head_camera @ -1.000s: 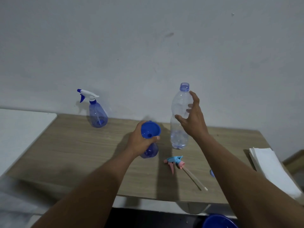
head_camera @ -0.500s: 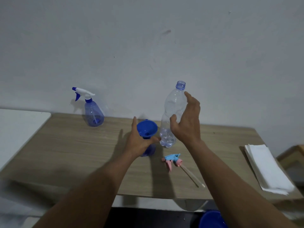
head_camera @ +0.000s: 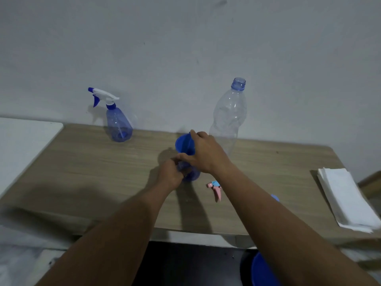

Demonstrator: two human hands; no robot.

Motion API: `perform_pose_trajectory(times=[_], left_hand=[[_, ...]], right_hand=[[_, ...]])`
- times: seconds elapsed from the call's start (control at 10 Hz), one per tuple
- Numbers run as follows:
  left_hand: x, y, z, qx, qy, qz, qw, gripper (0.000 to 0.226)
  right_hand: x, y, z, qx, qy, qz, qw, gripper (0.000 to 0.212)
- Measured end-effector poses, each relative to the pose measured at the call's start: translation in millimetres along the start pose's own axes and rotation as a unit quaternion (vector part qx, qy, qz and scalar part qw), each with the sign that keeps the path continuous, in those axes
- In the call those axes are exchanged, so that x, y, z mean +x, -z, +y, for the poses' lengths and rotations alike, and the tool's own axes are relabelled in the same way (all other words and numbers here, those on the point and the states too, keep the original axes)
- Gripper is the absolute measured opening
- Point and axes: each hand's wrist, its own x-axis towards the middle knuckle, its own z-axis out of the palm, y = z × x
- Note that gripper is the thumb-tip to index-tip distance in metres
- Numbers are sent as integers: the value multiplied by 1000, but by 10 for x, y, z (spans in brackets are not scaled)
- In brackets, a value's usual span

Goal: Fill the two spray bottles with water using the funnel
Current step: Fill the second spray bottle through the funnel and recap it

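A blue funnel (head_camera: pixel 182 142) sits in the neck of an open blue spray bottle (head_camera: pixel 191 175) at the table's middle. My left hand (head_camera: pixel 172 173) grips that bottle's body from the left. My right hand (head_camera: pixel 204 151) holds the funnel, thumb at its lower part and fingers over its rim. Behind them a clear plastic water bottle (head_camera: pixel 229 114) stands uncapped and alone. A second blue spray bottle (head_camera: pixel 118 125) with its white and blue trigger head on stands at the back left. A pink and blue trigger head (head_camera: pixel 215 187) lies on the table, partly under my right forearm.
The wooden table (head_camera: pixel 92 172) stands against a grey wall. A stack of white paper napkins (head_camera: pixel 348 200) lies at the right edge. A small blue cap (head_camera: pixel 275 198) peeks out beside my right forearm. A white surface (head_camera: pixel 22 143) adjoins on the left. A blue bucket rim (head_camera: pixel 260 269) shows below.
My right hand let go of the clear water bottle, which now stands upright, and came onto the funnel. My left hand slid down from the funnel to the spray bottle's body.
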Motion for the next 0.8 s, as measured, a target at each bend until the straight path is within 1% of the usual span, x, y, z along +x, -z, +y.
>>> perform_pose_trajectory(times=[0.1, 0.2, 0.3, 0.4, 0.5, 0.6, 0.7, 0.8], left_hand=[[12, -13, 2, -58, 24, -9, 998, 21], [-4, -11, 19, -75, 15, -17, 997, 18], [39, -37, -37, -122, 35, -22, 992, 18], [9, -33, -31, -111, 19, -28, 993, 15], [7, -32, -47, -95, -9, -15, 995, 20], [-13, -24, -47, -94, -15, -15, 995, 30], [28, -17, -89, -81, -19, -7, 996, 35], [48, -14, -105, -79, -27, -14, 996, 31]], right_hand=[[13, 79, -7, 53, -14, -6, 998, 81], [2, 118, -2, 70, -21, -16, 997, 84], [-27, 132, -5, 59, -8, -16, 998, 92], [-71, 184, -3, 88, -18, -23, 996, 101], [-142, 251, 6, 99, -29, -19, 994, 93], [-220, 302, 26, 139, -55, 14, 989, 74], [-339, 242, 93, 198, -72, 68, 975, 61], [-521, 102, 182, 272, -107, 101, 951, 61]])
